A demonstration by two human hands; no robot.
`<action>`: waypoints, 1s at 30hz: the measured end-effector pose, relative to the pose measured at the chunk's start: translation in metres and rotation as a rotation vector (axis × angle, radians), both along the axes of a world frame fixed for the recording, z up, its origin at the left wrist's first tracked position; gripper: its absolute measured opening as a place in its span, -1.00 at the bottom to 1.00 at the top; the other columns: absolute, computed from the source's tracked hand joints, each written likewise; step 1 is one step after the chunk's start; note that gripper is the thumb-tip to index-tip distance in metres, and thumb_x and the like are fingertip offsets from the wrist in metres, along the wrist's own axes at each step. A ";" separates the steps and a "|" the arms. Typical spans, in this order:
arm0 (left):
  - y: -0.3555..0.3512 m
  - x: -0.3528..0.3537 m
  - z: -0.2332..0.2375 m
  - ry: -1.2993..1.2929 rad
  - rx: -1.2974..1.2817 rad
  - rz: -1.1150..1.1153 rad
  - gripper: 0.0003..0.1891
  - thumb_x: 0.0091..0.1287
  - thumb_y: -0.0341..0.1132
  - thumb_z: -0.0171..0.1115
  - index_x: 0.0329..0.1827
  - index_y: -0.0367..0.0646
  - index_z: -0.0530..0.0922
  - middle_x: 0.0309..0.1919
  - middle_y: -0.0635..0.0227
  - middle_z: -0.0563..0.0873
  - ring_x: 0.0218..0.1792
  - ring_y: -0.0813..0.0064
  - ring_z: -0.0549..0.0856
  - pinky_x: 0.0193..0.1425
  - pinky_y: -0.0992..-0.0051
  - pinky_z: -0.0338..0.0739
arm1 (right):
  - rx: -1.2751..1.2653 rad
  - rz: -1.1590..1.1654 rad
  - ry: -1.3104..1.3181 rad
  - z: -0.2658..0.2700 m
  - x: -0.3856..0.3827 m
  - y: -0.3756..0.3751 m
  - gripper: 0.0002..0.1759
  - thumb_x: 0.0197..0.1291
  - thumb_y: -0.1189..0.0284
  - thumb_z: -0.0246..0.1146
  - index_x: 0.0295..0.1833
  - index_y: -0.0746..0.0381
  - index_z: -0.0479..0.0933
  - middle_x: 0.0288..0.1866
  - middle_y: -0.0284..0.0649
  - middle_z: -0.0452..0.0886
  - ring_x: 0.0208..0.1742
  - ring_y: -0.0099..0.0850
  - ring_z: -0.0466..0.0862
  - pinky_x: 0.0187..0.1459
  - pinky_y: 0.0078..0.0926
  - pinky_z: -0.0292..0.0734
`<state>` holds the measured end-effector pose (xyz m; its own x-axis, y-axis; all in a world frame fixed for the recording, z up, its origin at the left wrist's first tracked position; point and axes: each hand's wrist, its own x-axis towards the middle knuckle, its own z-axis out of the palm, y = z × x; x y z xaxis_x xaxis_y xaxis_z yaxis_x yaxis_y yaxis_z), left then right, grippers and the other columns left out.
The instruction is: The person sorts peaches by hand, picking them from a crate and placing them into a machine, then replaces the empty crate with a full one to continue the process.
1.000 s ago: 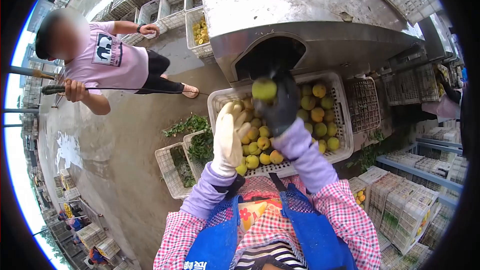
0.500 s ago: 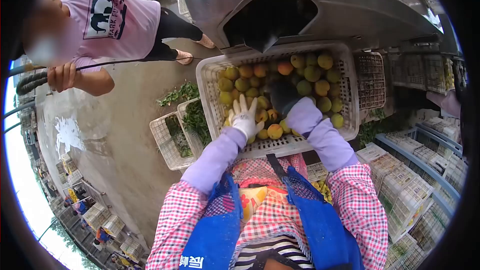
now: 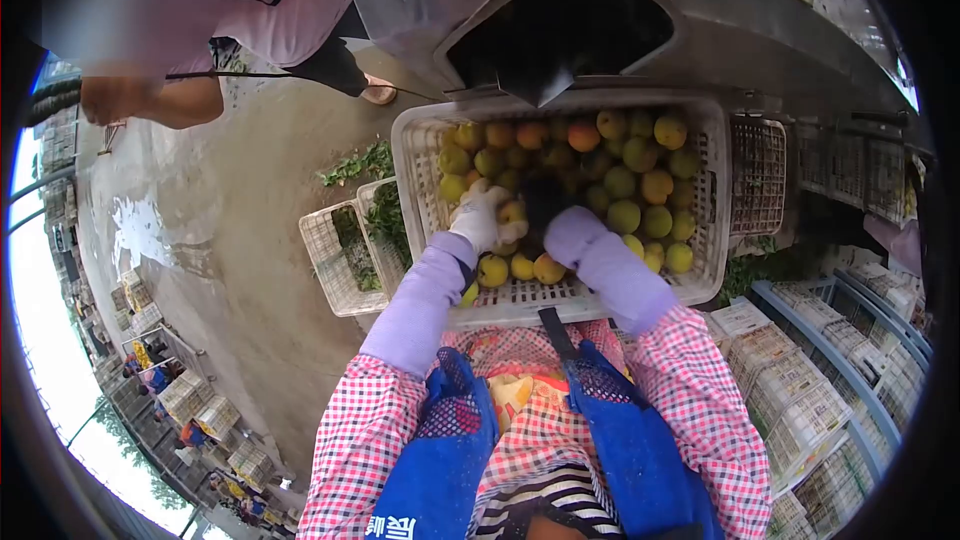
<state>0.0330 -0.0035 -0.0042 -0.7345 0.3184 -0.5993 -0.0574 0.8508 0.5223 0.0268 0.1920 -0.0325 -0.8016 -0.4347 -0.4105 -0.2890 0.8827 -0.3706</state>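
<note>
In plastic crate point(image 3: 520, 313) hemmed by metal chute point(image 3: 541, 87) and leafy crates point(image 3: 328, 258), clamps fruit point(image 3: 512, 211) with left fingers point(image 3: 482, 202); cannot tell about right fingers point(image 3: 541, 198).

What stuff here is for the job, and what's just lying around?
For the job, it seems:
left hand, white-gloved
right hand, black-gloved
round fruit
big white crate holding them

Probably just lying around:
scattered green leaves
smaller crate at far left
stacked crates on the right

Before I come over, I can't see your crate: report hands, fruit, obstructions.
White-gloved left hand touching fruit. Black-gloved right hand among fruit, grip unclear. Fruit spread across crate. Metal housing just beyond crate; nothing seen blocking hands.
</note>
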 end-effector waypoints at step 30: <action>-0.020 -0.004 0.179 -0.282 1.815 0.668 -0.27 0.45 0.20 0.29 0.51 -0.08 0.42 0.48 0.23 0.52 0.47 0.13 0.52 0.55 -0.09 0.40 | -0.566 -0.559 0.601 0.168 -0.112 -0.019 -0.22 0.00 0.07 0.54 0.31 0.23 0.56 0.41 0.02 0.53 0.42 0.14 0.49 0.42 0.10 0.38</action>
